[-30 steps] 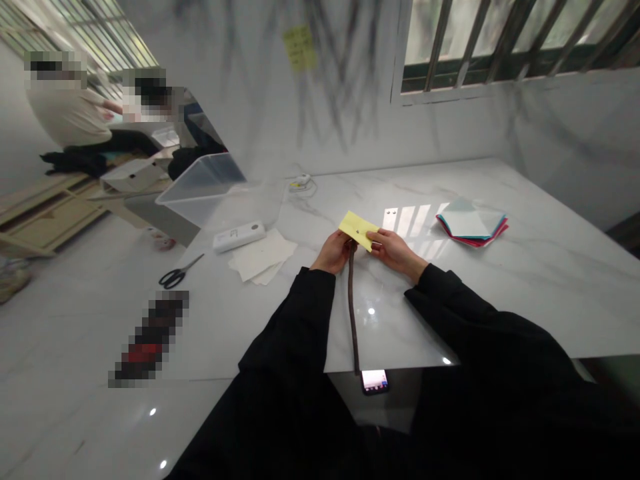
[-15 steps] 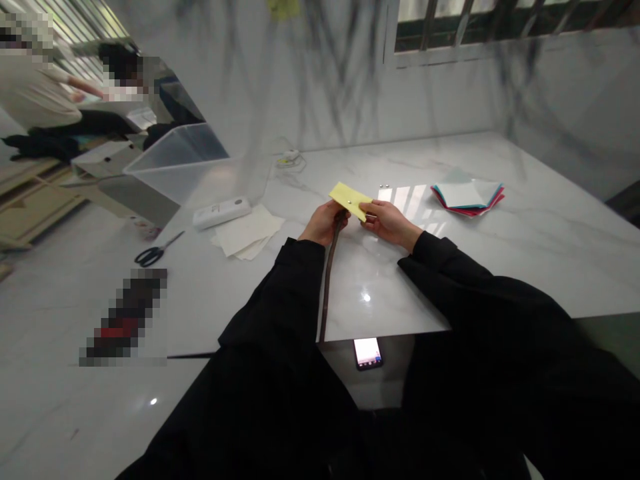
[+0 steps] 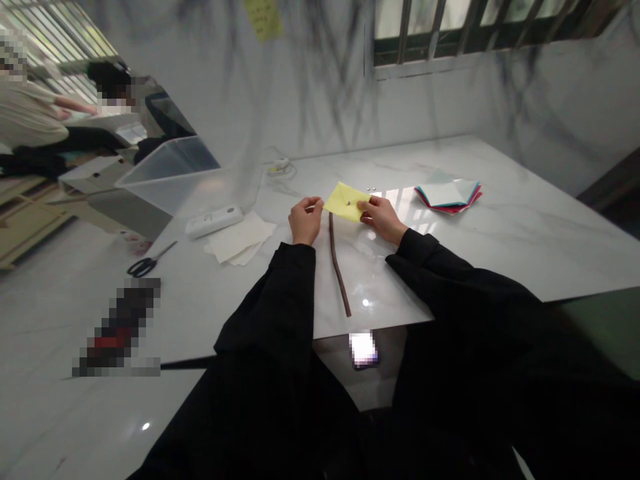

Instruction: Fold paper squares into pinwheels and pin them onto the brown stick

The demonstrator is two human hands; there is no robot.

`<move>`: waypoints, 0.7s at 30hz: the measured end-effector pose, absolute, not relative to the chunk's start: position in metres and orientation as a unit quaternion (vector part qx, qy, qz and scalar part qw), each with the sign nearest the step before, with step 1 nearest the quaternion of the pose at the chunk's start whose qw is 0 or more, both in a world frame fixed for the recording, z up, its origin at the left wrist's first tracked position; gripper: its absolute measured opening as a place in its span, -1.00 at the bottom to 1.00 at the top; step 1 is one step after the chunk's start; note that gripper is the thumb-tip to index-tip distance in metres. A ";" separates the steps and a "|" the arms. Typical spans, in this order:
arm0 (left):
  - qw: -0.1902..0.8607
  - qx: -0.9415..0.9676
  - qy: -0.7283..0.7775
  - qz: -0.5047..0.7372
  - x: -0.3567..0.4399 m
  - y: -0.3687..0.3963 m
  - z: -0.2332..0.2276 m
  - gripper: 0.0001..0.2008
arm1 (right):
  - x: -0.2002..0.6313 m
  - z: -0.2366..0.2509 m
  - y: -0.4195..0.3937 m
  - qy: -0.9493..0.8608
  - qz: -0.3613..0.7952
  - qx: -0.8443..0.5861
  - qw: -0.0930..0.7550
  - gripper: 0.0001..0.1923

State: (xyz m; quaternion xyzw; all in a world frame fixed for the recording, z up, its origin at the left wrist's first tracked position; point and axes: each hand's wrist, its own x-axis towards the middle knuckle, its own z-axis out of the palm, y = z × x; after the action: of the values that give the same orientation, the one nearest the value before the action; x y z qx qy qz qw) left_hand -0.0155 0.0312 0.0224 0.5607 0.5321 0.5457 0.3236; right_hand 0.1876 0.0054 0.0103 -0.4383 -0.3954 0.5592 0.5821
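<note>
Lying on the marble table (image 3: 500,227), the yellow paper (image 3: 345,201) is pinched at its 3 o'clock edge by the right hand (image 3: 381,217); the left hand (image 3: 305,220), at 9 o'clock, curls loosely, touching nothing I can make out. A brown stick (image 3: 339,265) runs toward 6 o'clock.

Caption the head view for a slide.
Both hands, left hand and right hand, pinch yellow paper above a brown stick.

Flat yellow paper (image 3: 346,201) with a brown stick (image 3: 339,264) beneath it.
</note>
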 end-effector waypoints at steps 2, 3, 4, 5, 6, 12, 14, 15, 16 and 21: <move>0.406 0.524 0.490 0.566 -0.011 0.027 0.028 -0.56 | 0.188 0.008 0.006 -0.416 0.538 -0.441 0.586 -0.93; 0.455 0.505 0.468 0.565 -0.008 0.025 0.031 -0.49 | 0.188 0.006 0.007 -0.424 0.529 -0.441 0.588 -0.90; 0.499 0.489 0.449 0.557 -0.006 0.022 0.033 -0.43 | 0.189 0.005 0.007 -0.432 0.520 -0.440 0.591 -0.87; 0.534 0.482 0.432 0.544 -0.004 0.019 0.035 -0.40 | 0.189 0.004 0.008 -0.438 0.513 -0.438 0.594 -0.84; 0.561 0.483 0.419 0.526 -0.003 0.017 0.037 -0.40 | 0.189 0.003 0.008 -0.444 0.507 -0.436 0.597 -0.82; 0.610 0.510 0.373 0.478 0.004 0.010 0.035 -0.56 | 0.190 -0.002 0.010 -0.503 0.482 -0.423 0.579 -0.73; 0.611 0.500 0.369 0.491 0.006 0.011 0.032 -0.58 | 0.190 -0.003 0.011 -0.513 0.476 -0.424 0.575 -0.73; 0.611 0.495 0.369 0.495 0.006 0.011 0.031 -0.59 | 0.190 -0.003 0.011 -0.515 0.477 -0.423 0.574 -0.74; 0.612 0.492 0.370 0.498 0.006 0.012 0.030 -0.59 | 0.190 -0.003 0.011 -0.514 0.479 -0.420 0.574 -0.74; 0.606 0.487 0.384 0.498 0.006 0.011 0.028 -0.57 | 0.188 -0.002 0.012 -0.519 0.487 -0.419 0.564 -0.78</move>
State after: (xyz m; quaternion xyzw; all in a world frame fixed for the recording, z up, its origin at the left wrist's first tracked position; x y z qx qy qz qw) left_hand 0.0062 0.0109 0.0282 0.4872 0.3842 0.4981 0.6057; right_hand 0.1877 0.0116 -0.0024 -0.4186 -0.5190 0.4873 0.5639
